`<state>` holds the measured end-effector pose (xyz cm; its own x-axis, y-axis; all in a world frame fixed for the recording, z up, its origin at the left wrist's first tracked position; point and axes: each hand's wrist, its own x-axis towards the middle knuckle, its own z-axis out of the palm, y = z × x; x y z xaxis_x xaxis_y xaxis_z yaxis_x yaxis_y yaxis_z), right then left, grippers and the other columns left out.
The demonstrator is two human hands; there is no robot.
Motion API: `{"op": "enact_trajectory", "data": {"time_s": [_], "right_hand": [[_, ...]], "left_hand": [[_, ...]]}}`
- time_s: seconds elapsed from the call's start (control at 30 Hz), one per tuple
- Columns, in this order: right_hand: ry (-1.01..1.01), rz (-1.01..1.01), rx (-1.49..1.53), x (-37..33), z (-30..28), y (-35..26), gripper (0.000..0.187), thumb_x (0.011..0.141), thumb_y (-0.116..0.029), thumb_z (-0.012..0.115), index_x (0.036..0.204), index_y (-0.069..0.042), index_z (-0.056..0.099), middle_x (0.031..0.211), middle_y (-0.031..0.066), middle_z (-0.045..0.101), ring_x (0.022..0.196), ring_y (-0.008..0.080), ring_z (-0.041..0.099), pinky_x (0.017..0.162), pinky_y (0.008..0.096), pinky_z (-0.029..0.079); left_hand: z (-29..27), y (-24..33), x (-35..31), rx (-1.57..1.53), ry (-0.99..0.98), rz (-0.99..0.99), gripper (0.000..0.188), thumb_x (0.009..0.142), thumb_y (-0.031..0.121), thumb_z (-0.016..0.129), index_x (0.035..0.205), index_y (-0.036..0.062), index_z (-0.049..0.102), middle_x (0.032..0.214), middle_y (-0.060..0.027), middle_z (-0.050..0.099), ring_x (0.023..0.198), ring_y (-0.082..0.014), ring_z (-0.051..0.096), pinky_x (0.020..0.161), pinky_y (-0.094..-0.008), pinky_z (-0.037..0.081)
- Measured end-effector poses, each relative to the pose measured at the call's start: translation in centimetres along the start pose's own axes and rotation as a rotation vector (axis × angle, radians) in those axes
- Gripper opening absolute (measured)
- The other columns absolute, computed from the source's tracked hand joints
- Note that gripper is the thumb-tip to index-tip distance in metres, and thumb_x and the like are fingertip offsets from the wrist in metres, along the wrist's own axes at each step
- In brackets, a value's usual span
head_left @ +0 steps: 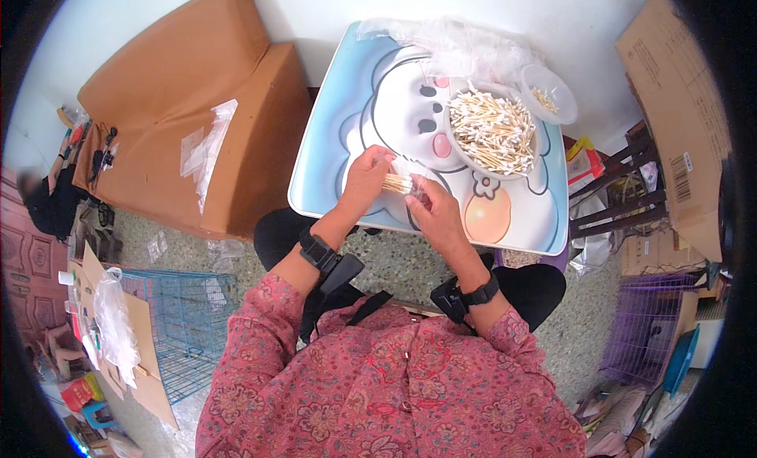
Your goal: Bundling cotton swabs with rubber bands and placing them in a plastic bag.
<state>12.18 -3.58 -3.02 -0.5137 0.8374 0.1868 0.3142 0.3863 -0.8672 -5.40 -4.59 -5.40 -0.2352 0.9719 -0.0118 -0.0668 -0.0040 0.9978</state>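
Observation:
Between my two hands, over the near part of the small table (323,170), is a clear plastic bag (412,168) with a bundle of cotton swabs (396,183) in or at it. My left hand (367,176) is closed on the left side of the bundle. On the right side, my right hand (435,211) pinches the bag's edge with thumb and fingers. Beyond them stands a round bowl (505,176) heaped with loose cotton swabs (490,130). A smaller clear tub (566,104) with a few swabs touches it at the far right.
Clear plastic bags (465,48) lie piled along the table's far edge. A brown sofa (181,103) stands at the left with plastic bags on it. Blue (185,324) and purple (650,324) wire cages flank me. Cardboard (670,103) leans at the right. Another person (51,198) is at far left.

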Motion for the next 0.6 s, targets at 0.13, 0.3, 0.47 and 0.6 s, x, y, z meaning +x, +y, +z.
{"op": "enact_trajectory", "data": {"time_s": [0.13, 0.3, 0.47, 0.6], "right_hand": [[-0.018, 0.065, 0.127, 0.5, 0.0, 0.6, 0.036, 0.081, -0.016, 0.063, 0.112, 0.002, 0.055, 0.097, 0.0165, 0.061, 0.072, 0.0238, 0.062, 0.066, 0.0325, 0.05], [-0.014, 0.074, 0.04, 0.9, 0.0, 0.6, 0.037, 0.082, -0.021, 0.062, 0.11, 0.002, 0.056, 0.097, 0.0161, 0.061, 0.072, 0.0238, 0.062, 0.066, 0.0323, 0.05], [0.063, 0.02, 0.018, 1.0, 0.0, 2.3, 0.034, 0.082, -0.023, 0.063, 0.105, 0.002, 0.058, 0.097, 0.0163, 0.06, 0.07, 0.0239, 0.062, 0.065, 0.0326, 0.049], [0.11, 0.092, 0.175, 0.8, -0.7, 3.2, 0.031, 0.083, -0.022, 0.063, 0.102, 0.002, 0.058, 0.096, 0.0148, 0.059, 0.068, 0.0205, 0.062, 0.063, 0.0313, 0.049]], "left_hand": [[-0.1, 0.7, 0.1, 0.55, 0.058, 0.044, 0.016, 0.09, 0.018, 0.051, 0.098, 0.0044, 0.055, 0.075, -0.005, 0.057, 0.068, -0.0137, 0.056, 0.063, -0.0293, 0.046], [-0.3, 0.1, 0.4, 0.711, 0.212, 0.31, 0.017, 0.083, 0.012, 0.056, 0.099, 0.0058, 0.057, 0.089, -0.0118, 0.058, 0.078, -0.0244, 0.058, 0.07, -0.0344, 0.045], [-0.6, 0.3, -0.3, 0.554, 0.258, 0.368, 0.027, 0.082, 0.011, 0.057, 0.108, 0.0043, 0.054, 0.109, -0.014, 0.053, 0.093, -0.0285, 0.054, 0.08, -0.0364, 0.043], [-1.5, 1.3, -3.1, 0.939, 0.14, 0.668, 0.039, 0.082, 0.014, 0.056, 0.12, 0.0059, 0.05, 0.124, -0.0139, 0.047, 0.114, -0.0306, 0.045, 0.095, -0.0407, 0.037]]}}
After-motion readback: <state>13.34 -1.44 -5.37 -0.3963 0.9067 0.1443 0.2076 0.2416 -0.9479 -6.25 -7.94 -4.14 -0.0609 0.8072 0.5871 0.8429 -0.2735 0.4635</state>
